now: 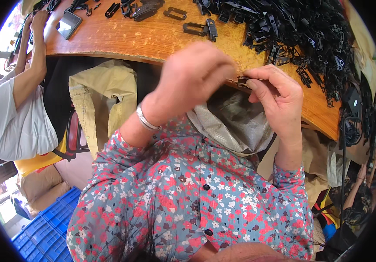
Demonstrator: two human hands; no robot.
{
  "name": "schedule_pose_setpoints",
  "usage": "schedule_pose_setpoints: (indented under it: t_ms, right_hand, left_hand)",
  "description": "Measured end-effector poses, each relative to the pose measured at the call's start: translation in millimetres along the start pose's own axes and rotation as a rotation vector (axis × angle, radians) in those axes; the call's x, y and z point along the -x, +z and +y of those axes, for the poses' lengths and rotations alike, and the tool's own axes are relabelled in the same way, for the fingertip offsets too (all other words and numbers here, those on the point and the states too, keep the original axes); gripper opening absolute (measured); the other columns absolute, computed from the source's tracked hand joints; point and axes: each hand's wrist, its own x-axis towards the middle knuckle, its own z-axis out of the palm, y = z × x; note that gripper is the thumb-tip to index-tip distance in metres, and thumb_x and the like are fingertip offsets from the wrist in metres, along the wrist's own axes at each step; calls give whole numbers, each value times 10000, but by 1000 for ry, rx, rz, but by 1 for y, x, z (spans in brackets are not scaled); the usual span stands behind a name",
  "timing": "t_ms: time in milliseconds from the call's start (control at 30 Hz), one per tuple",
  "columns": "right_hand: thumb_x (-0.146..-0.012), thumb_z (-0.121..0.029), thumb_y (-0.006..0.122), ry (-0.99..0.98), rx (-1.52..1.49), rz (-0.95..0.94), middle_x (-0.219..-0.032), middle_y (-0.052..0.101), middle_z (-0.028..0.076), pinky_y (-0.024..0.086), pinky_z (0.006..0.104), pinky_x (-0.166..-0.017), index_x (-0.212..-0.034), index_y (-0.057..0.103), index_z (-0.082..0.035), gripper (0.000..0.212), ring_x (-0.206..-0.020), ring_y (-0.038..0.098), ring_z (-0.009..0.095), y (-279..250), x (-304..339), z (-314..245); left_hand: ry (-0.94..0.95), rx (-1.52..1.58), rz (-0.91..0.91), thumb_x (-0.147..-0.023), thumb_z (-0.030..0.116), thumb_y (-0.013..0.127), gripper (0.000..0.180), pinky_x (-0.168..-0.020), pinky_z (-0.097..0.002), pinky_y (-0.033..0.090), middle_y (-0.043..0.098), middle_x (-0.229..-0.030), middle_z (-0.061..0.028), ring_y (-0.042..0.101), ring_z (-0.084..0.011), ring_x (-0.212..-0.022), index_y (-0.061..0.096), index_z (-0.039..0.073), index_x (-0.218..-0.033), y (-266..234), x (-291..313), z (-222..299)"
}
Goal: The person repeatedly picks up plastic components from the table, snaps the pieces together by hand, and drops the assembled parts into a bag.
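My right hand [279, 96] pinches a small black plastic piece [242, 81] between thumb and fingertips, just over the table's near edge. To its left, my left hand [192, 76] is raised and smeared by motion; its fingers curl toward the right, and whether they hold anything is hidden. Beyond the hands, a black rectangular plastic frame [195, 29] lies on the wooden table [122, 37], with a narrow black plastic part [212, 30] at its right end. A heap of black plastic parts [301, 30] covers the table's far right.
A grey-white woven sack [218, 131] gapes below my hands, against the table edge. Another black frame [175, 13] and several black parts [146, 9] lie farther back. At left are a phone-like device [68, 25], another person's arm [37, 56] and blue crates [50, 220].
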Motion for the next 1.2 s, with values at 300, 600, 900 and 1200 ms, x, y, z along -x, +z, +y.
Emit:
schedule_pose_setpoints:
  t_ms: [300, 600, 900, 1200]
  right_hand:
    - [-954, 11, 715, 156, -57, -12, -817, 683, 37, 492, 231, -571, -1023, 729, 35, 74, -633, 640, 79, 4, 5, 1]
    - [-934, -22, 765, 66, -70, 48, -808, 655, -3, 434, 207, -561, -994, 741, 9, 72, -651, 595, 47, -1, -1, 14]
    - [-962, -43, 752, 119, -338, 251, -710, 663, -22, 423, 196, -526, -1032, 725, 7, 89, -585, 571, 28, 26, -16, -8]
    - [-928, -13, 773, 30, -241, 306, -761, 670, -14, 451, 190, -548, -1026, 717, 9, 115, -625, 569, 7, 32, -12, 0]
  left_hand:
    - [-12, -447, -72, -838, 96, 770, 270, -883, -427, 533, 681, -1085, -116, 624, -332, -1074, 750, 51, -1104, -25, -22, -49]
    - [-350, -144, 81, -917, 37, 743, 253, -846, -308, 556, 731, -1073, -76, 691, -182, -967, 740, 38, -1170, -42, -9, -51]
    - [-604, 1012, 81, -996, 61, 715, 456, -965, -302, 571, 705, -1215, -108, 688, -162, -1077, 551, -55, -1406, 1, 0, 12]
    - [-578, 1042, 30, -982, -42, 683, 438, -1024, -306, 546, 675, -1254, -107, 657, -169, -1159, 549, -59, -1398, 12, 3, 19]
